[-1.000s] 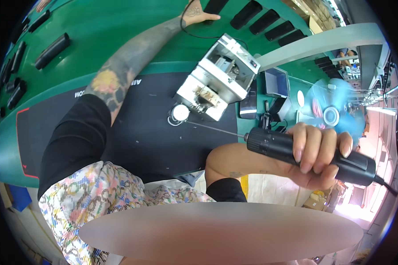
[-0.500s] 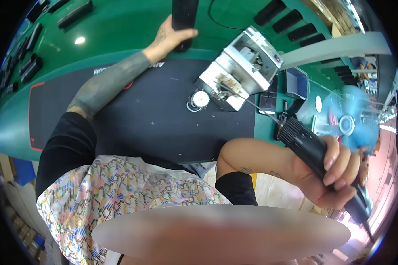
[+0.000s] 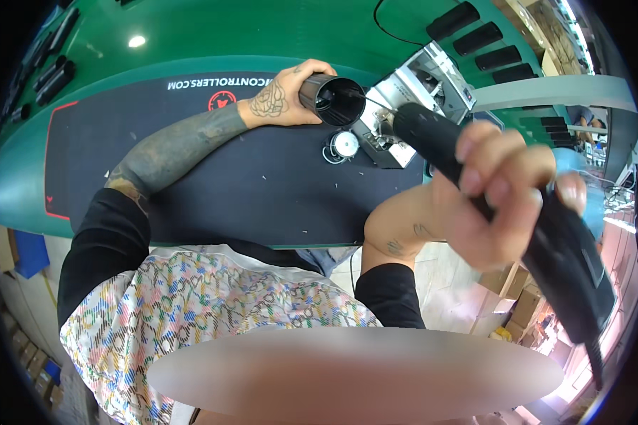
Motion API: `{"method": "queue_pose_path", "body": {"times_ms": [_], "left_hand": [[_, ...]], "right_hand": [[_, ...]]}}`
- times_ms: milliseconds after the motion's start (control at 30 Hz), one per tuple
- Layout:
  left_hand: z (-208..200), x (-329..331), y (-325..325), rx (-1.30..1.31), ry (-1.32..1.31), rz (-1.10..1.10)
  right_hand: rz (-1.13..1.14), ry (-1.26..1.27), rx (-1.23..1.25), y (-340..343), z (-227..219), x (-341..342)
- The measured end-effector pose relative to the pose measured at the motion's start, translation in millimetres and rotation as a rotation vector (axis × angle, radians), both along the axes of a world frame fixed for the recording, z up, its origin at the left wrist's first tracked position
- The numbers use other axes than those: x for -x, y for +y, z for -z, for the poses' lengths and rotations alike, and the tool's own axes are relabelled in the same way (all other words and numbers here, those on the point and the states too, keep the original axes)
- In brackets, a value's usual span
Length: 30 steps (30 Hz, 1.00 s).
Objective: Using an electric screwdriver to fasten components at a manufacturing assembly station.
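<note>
My left hand (image 3: 282, 95) is wrapped round a black cylindrical housing (image 3: 312, 91) above the mat's far edge. The housing lies on its side, its hollow end turned toward the right and toward me. In my right hand (image 3: 493, 202), blurred by motion, is a black electric screwdriver (image 3: 432, 134) with a cord at its rear. Its thin bit points left, close to the housing's open rim; whether it touches I cannot tell. Behind the bit stands a silver screw feeder (image 3: 415, 85). A small round part with a white top (image 3: 344, 145) sits on the mat below the housing.
A dark work mat (image 3: 227, 191) with a red border covers the near part of the green table (image 3: 227, 42). Several black cylinders (image 3: 478, 39) are lined up at the far right, and more dark tubes (image 3: 53, 81) lie at the left. A pale curved arm (image 3: 553, 92) crosses the right side.
My left hand has brought the housing nearer and to the right, tipping its open end into view. My right hand has lifted the screwdriver away from the feeder, its bit now near the housing.
</note>
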State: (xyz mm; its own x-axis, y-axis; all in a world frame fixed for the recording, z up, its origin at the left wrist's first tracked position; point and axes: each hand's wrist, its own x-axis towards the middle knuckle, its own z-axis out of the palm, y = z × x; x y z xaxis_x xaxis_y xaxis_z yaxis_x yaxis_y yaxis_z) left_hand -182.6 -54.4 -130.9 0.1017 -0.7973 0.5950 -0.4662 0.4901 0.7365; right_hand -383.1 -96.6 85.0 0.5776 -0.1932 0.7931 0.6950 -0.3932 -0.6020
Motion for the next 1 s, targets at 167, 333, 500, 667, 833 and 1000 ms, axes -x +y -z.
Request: {"method": "queue_pose_path", "body": {"times_ms": [167,333,500,667,833,1000], "left_hand": [[0,0,-1,0.015,-0.004,0.009],[0,-1,-3,0.027,-0.036,0.004],[-3,1,-3,0.067,-0.055,0.033],[-1,1,-3,0.055,-0.038,0.028],[0,1,-2,-0.005,0.002,0.036],[1,0,-5,-0.030,-0.012,0.012]], "right_hand": [[0.071,-0.023,-0.065,0,14,-20],[0.204,-0.066,-0.101,5,18,-29],[0.135,-0.043,-0.060,3,15,-24],[0.152,-0.065,-0.085,7,16,-23],[0.395,-0.115,-0.154,11,21,-41],[0.404,-0.123,-0.223,7,22,-39]]}}
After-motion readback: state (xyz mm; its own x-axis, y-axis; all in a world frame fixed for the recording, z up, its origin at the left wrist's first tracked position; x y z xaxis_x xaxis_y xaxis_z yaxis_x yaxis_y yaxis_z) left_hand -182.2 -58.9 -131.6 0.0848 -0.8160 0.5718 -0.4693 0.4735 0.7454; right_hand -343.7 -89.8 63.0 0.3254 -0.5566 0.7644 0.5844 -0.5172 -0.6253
